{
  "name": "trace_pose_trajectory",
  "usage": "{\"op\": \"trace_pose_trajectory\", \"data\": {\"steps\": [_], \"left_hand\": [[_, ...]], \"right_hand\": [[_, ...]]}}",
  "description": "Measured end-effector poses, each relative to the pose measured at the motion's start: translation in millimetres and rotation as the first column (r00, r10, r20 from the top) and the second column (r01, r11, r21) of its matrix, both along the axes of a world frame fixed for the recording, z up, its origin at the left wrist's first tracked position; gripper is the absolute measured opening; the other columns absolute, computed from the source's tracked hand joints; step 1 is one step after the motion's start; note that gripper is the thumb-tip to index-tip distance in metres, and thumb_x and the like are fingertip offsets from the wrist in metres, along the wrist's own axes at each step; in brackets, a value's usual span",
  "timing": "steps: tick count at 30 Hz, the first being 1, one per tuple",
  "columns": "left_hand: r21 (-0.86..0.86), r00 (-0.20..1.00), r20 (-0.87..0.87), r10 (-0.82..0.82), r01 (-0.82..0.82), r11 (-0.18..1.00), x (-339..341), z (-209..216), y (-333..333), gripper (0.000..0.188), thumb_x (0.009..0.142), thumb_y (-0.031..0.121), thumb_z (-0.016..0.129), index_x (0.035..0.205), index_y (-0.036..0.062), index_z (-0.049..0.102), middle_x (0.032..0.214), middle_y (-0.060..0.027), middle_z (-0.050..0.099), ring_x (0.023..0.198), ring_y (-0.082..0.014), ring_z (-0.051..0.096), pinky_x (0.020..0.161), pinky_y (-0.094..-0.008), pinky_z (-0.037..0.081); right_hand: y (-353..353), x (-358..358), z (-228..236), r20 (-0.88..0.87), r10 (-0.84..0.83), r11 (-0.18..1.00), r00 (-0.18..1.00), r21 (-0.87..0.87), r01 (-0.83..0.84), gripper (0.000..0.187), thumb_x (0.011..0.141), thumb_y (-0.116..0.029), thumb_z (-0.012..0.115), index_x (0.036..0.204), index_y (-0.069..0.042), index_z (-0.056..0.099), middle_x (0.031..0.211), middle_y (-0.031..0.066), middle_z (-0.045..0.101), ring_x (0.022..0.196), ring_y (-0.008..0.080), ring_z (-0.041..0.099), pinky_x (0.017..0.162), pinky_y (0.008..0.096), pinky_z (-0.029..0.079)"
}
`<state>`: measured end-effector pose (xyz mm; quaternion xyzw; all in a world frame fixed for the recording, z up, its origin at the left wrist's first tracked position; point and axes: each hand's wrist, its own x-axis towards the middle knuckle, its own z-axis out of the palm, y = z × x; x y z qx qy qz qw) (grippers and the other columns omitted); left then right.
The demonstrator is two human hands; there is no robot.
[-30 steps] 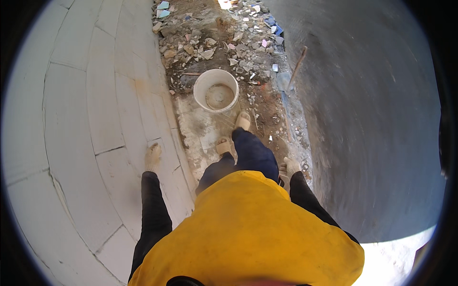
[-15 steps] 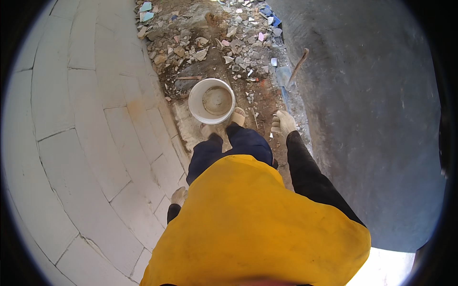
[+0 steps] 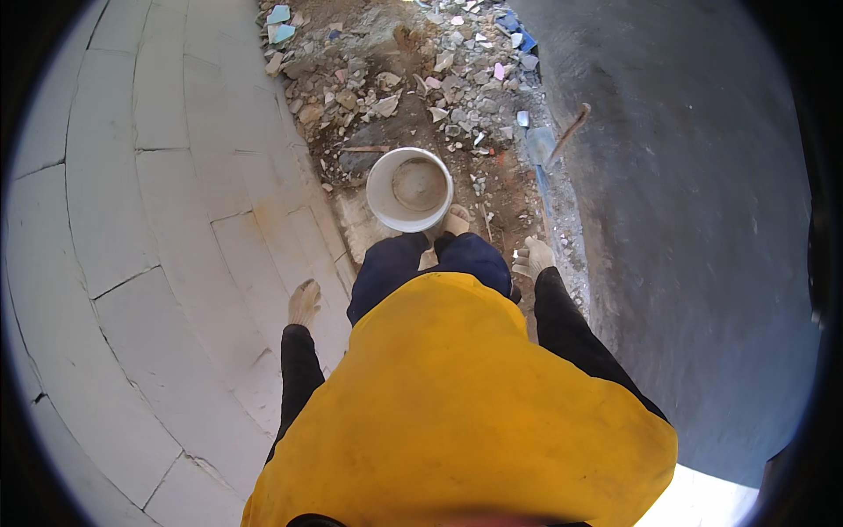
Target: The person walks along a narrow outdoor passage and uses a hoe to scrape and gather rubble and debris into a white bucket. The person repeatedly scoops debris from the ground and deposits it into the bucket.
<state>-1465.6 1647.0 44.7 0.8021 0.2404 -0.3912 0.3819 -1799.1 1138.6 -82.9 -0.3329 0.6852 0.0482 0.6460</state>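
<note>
Both of my hands wear pale work gloves and hold nothing that I can see. My left hand (image 3: 304,303) is raised in front of the pale block wall, its fingers stretched forward; I cannot tell whether it touches the blocks. To the right of my legs hangs my right hand (image 3: 534,257), its fingers loosely bent and a little apart, above the dirt beside the dark wall. A white bucket (image 3: 381,191) stands upright just ahead of my feet, between the two hands but touched by neither. A greyish residue coats its bottom.
Pale blocks form a wall (image 3: 132,351) on the left; a smooth dark grey wall (image 3: 685,220) rises on the right. Rubble (image 3: 457,88) with broken tile pieces covers the ground ahead. A wooden stick (image 3: 569,136) leans by the dark wall, and a short wood strip (image 3: 364,149) lies behind the bucket.
My left hand has come forward and up from beside my body, so its forearm now shows. My right hand has dropped back slightly. The bucket appears a little farther right as the view shifted.
</note>
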Motion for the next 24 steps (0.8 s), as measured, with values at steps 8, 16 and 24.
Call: {"op": "trace_pose_trajectory", "data": {"steps": [8, 16, 24], "left_hand": [[0.021, 0.774, -0.048, -0.631, 0.633, 0.774, 36.8, -70.0, 53.4, 0.031, 0.1, 0.036, 0.062, 0.119, 0.0124, 0.069, 0.099, -0.0004, 0.066, 0.094, -0.0214, 0.066, 0.078, -0.0411, 0.054], [0.094, 0.09, 0.361, -0.928, 0.987, 0.132, 157.6, -166.6, 68.2, 0.02, 0.097, 0.024, 0.06, 0.098, 0.0124, 0.076, 0.103, -0.0113, 0.074, 0.1, -0.0292, 0.07, 0.08, -0.0466, 0.054], [-0.305, 0.923, -0.155, -0.352, 0.294, 0.906, 367.2, -85.0, -55.0, 0.059, 0.107, 0.052, 0.057, 0.143, 0.0055, 0.061, 0.123, -0.0096, 0.075, 0.113, -0.0269, 0.071, 0.09, -0.0447, 0.056]], "right_hand": [[2.7, 59.1, -3.2, -0.013, -0.051, 0.998, 0.999, -0.031, 0.05, 0.043, 0.107, -0.04, 0.064, 0.135, -0.008, 0.06, 0.111, 0.0163, 0.069, 0.086, 0.0315, 0.071, 0.071, 0.0538, 0.066], [-11.2, 182.0, 64.0, -0.321, 0.046, 0.827, 0.946, -0.519, -0.216, 0.063, 0.097, -0.041, 0.069, 0.146, -0.003, 0.062, 0.123, 0.0238, 0.075, 0.115, 0.0408, 0.072, 0.097, 0.0503, 0.057], [34.9, 218.3, 98.1, -0.61, -0.127, 0.721, 0.782, -0.598, -0.349, 0.09, 0.099, -0.058, 0.063, 0.16, 0.007, 0.045, 0.15, 0.037, 0.058, 0.143, 0.0481, 0.056, 0.12, 0.0496, 0.043]]}}
